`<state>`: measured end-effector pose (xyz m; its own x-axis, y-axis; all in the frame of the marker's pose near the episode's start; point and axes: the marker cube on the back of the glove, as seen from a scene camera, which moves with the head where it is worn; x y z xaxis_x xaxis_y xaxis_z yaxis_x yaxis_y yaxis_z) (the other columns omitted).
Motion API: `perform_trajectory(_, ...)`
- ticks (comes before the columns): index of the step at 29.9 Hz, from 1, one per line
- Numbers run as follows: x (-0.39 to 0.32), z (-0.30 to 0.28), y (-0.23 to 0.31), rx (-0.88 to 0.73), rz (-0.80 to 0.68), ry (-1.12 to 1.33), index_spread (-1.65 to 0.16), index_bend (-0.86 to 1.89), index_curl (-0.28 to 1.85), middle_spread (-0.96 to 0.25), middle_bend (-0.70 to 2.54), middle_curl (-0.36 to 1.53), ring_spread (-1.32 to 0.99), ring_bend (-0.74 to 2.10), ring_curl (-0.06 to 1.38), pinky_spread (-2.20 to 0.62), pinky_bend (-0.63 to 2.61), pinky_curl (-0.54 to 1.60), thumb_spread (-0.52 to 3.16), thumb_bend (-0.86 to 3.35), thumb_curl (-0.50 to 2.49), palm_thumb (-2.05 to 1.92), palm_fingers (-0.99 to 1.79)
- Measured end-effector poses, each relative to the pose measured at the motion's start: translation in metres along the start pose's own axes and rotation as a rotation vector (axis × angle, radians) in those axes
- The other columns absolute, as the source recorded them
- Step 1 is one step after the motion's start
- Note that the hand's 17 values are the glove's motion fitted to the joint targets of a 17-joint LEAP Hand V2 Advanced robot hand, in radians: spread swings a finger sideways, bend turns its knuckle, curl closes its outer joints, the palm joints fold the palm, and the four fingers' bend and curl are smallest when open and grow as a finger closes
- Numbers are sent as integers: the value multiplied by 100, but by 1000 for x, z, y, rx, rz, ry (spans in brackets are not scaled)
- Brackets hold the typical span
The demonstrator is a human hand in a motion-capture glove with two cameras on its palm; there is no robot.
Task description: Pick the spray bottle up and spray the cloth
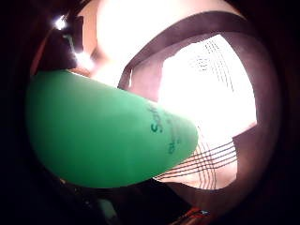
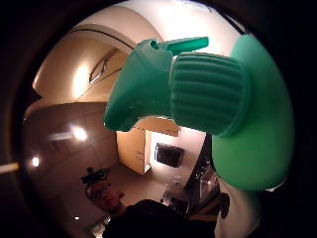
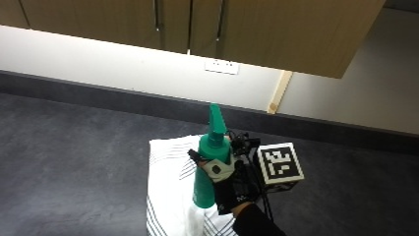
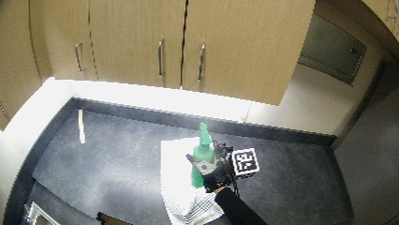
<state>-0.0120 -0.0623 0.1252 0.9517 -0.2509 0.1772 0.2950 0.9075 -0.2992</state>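
Note:
A green spray bottle [image 3: 208, 169] is held up above the dark counter, its nozzle head [image 3: 215, 119] uppermost. My gloved right hand [image 3: 230, 184] grips the bottle around its neck and upper body. Below it lies a white cloth [image 3: 170, 191] with thin dark stripes, spread on the counter. The bottle's green body [image 1: 103, 129] fills much of the little finger side palm view, with the striped cloth [image 1: 211, 98] behind it. Its ribbed collar and spray head [image 2: 203, 91] show close in the thumb side palm view.
The dark grey counter [image 3: 72, 157] runs to a low backsplash and white wall with a socket [image 3: 221, 66]. Wooden cabinets [image 4: 162, 47] hang above. A thin white strip [image 4: 81, 125] lies on the counter at the far left.

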Motion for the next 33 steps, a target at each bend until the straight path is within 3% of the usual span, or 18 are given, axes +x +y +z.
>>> perform_trajectory(9, -41, 62, 2, -101, 25, -70, -13, 14, 37, -1, 25, 58, -6, 47, 49, -2, 34, 46, 70, -2, 70, 107, 85)
perform_trajectory(21, -36, 115, -11, -215, -75, -96, -14, 16, 39, -1, 26, 57, -7, 41, 47, 1, 23, 43, 73, -2, 70, 109, 82)
perform_trajectory(26, -3, 117, -1, -237, 15, -93, -14, 17, 40, -1, 26, 56, -8, 38, 46, 3, 18, 41, 75, -2, 69, 109, 80)
perform_trajectory(33, 68, 127, 27, -190, 224, -157, -19, 36, 47, -4, 31, 55, -4, 20, 43, 10, 4, 30, 83, -2, 66, 107, 53)
